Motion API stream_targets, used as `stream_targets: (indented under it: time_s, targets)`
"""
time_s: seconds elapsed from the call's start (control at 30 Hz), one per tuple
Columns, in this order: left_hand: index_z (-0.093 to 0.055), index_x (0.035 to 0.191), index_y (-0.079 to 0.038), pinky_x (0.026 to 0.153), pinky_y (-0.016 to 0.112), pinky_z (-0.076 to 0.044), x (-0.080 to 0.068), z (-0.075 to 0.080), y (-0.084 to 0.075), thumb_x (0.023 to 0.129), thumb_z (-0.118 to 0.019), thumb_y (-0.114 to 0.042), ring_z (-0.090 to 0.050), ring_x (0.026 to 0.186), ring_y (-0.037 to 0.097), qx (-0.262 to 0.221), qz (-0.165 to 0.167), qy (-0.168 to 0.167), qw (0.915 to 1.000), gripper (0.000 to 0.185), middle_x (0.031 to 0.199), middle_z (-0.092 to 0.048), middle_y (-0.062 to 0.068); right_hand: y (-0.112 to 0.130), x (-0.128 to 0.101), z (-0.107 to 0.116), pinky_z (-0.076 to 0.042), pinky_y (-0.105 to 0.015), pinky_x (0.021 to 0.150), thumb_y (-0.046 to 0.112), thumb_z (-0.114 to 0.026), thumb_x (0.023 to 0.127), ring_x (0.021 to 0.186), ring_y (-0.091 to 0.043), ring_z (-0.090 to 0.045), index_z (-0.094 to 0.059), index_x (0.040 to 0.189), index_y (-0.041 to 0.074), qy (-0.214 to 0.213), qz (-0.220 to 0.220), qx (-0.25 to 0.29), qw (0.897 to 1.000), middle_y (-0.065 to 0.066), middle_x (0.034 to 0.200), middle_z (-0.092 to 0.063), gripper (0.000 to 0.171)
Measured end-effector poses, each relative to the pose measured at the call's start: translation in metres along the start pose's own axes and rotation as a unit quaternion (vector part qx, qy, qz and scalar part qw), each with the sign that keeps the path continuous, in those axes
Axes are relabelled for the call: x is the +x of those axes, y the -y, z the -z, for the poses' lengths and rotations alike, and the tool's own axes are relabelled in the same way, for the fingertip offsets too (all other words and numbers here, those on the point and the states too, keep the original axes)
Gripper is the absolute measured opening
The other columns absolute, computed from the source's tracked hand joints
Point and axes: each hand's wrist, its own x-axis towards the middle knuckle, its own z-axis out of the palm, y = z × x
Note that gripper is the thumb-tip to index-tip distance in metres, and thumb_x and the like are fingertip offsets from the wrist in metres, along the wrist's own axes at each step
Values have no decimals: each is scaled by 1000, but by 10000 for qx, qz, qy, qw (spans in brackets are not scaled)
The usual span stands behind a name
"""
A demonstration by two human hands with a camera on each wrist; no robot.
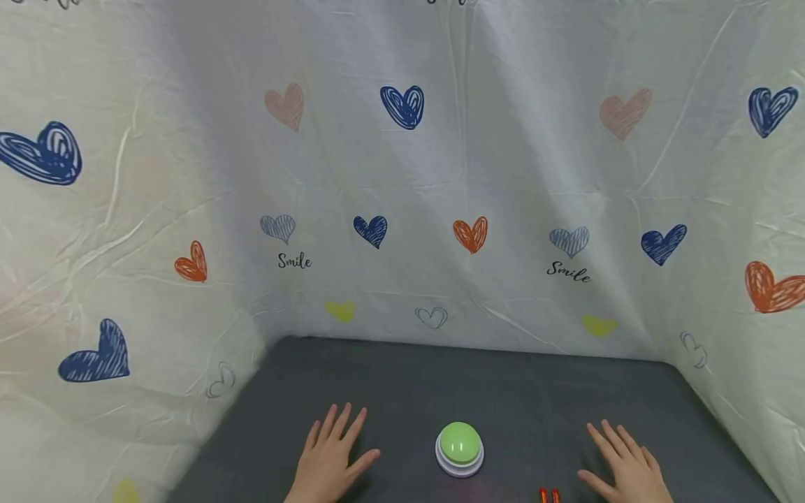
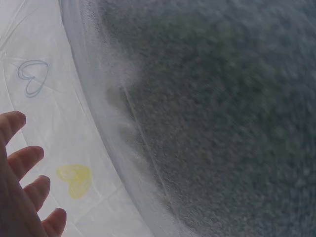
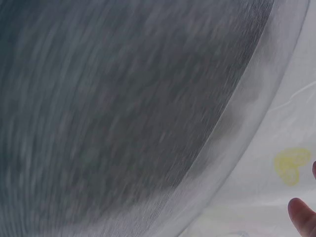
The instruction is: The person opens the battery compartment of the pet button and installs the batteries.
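Left hand [image 1: 328, 457] flat, fingers spread, holding nothing, near the bench's front edge; green button [image 1: 460, 447] between the hands; right hand [image 1: 624, 464] likewise flat, empty. Risk: red-tipped item [image 1: 549, 495] at front edge could get knocked off

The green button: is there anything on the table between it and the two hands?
Nothing visible is. The green button sits on the dark grey table, with the left hand flat to one side and the right hand flat to the other. Only bare tabletop lies between. A small red thing lies nearer the person, outside both gaps.
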Motion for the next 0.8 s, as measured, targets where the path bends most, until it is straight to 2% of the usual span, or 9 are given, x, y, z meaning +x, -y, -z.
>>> stream_targets:
  time_s: [0.27,0.5,0.67,0.8]
  targets:
    - [-41,142,-20,103,61,-18,5,-5,-8,83,-44,-68,-19,135,35,-175,-58,36,9998,76,145,-33,12,17,8,-8,-37,-68,81,59,-62,77,119,-46,-40,-49,134,7,-235,213,332,9989,-24,132,-45,78]
    - [-40,142,-20,102,62,-18,9,-9,-19,85,-42,-68,-19,135,35,-450,-59,108,9989,75,145,-33,13,35,17,-13,-39,-64,84,49,-68,78,117,-48,-41,-46,135,3,-412,576,1089,9915,-26,131,-45,76]
    - [-39,143,-19,101,63,-18,11,-12,-25,86,-40,-67,-19,135,36,-636,-97,194,9977,75,145,-33,13,49,26,-16,-35,-68,85,49,-72,73,123,-48,-34,-41,139,4,-32,521,1830,9817,-23,135,-42,86]
    - [-38,143,-16,101,64,-19,13,-15,-31,88,-37,-66,-18,135,37,-758,-191,240,9966,74,145,-33,14,61,35,-18,-31,-69,88,45,-76,69,125,-49,-29,-36,141,2,422,467,2488,9665,-25,138,-37,92]
